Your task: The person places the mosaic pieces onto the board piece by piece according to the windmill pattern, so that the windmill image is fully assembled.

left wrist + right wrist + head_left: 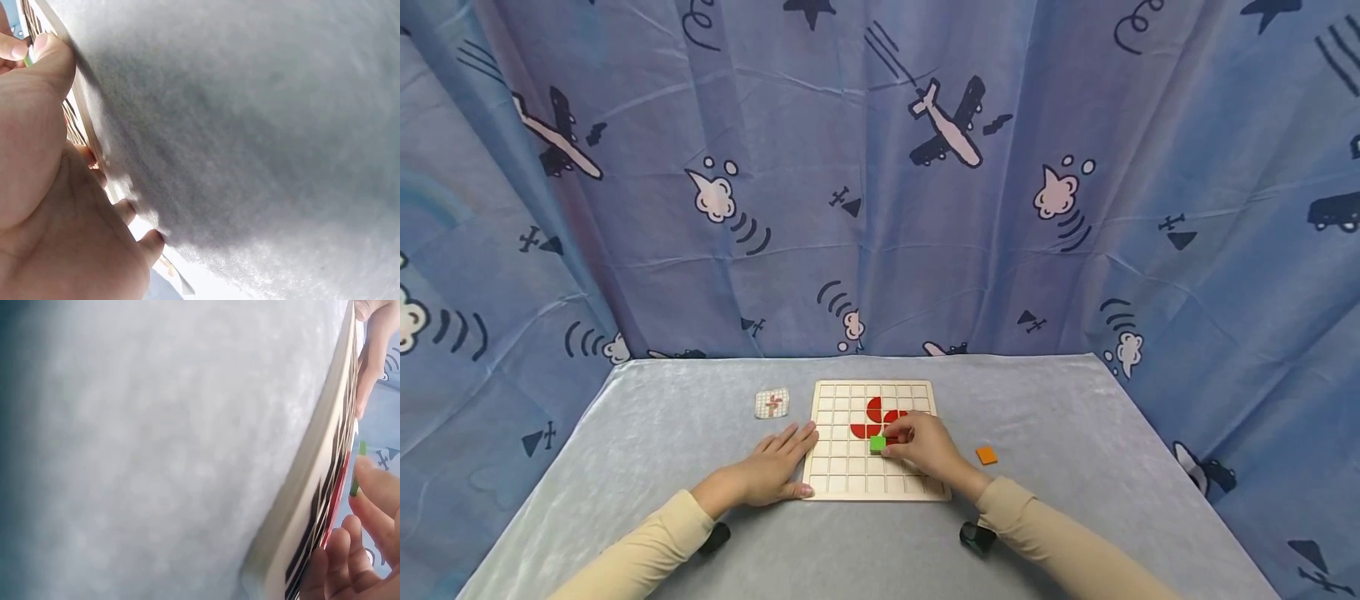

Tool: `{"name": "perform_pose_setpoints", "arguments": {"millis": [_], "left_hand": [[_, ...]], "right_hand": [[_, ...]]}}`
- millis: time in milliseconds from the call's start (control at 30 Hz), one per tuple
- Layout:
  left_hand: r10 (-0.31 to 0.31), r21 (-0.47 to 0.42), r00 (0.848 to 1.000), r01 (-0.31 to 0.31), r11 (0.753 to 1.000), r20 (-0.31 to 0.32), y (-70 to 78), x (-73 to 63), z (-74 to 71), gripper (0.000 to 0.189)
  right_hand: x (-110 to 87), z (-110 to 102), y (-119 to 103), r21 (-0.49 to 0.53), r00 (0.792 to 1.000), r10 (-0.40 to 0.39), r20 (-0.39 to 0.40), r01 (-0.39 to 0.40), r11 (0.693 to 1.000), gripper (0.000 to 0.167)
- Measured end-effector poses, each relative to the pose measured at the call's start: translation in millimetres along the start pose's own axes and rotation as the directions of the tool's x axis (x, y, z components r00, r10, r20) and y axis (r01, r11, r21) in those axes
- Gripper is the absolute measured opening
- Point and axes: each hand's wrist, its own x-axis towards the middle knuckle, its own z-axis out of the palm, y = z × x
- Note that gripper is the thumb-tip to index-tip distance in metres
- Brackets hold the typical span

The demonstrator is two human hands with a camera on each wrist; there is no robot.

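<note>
A pale wooden grid board (842,483) lies on the table with several red curved pieces (874,409) in its squares. My right hand (928,446) is over the board's right half, pinching a small green square tile (877,444) between thumb and finger. In the right wrist view the green tile (355,487) appears edge-on, apart from the board's surface. Fingers of the right hand partly cover the red pieces on the right. My left hand (767,471) rests at the board's left edge, fingers spread, with thumb and fingertips touching the rim.
A small card (772,403) printed with a red pattern on a grid lies left of the board. To the right of the board is an orange square tile (987,455). The table has a grey cloth (1075,517), and a patterned blue curtain (820,208) hangs behind it.
</note>
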Motion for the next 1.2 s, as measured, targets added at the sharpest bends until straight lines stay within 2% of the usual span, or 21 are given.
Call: {"name": "perform_pose_setpoints", "arguments": {"millis": [233, 500, 833, 1100, 1200], "left_hand": [[0.014, -0.023, 1.000, -0.015, 1.000, -0.013, -1.2, 0.6, -1.7, 0.088], [0.039, -0.030, 0.998, -0.041, 0.999, -0.043, -12.4, 4.9, 9.7, 0.092], [0.010, -0.003, 1.000, -0.010, 1.000, -0.009, -2.3, 1.2, -0.9, 0.087], [0.013, -0.011, 1.000, -0.013, 1.000, -0.013, -11.1, 4.1, 9.2, 0.089], [0.012, -0.017, 1.000, -0.012, 1.000, -0.008, -7.8, 2.6, 5.9, 0.088]], "right_hand": [[1.0, 2, -2, -0.024, 1.000, 0.004, -0.001, -0.004, 1.000, 0.020], [0.7, 3, -3, -0.055, 1.000, 0.002, 0.005, -0.002, 0.998, 0.019], [0.4, 4, -4, -0.077, 1.000, 0.006, 0.008, -0.005, 0.997, 0.018], [0.4, 6, -4, -0.076, 0.999, 0.025, 0.020, -0.024, 0.997, 0.018], [0.8, 7, -4, -0.076, 0.999, 0.026, 0.021, -0.024, 0.997, 0.018]]}}
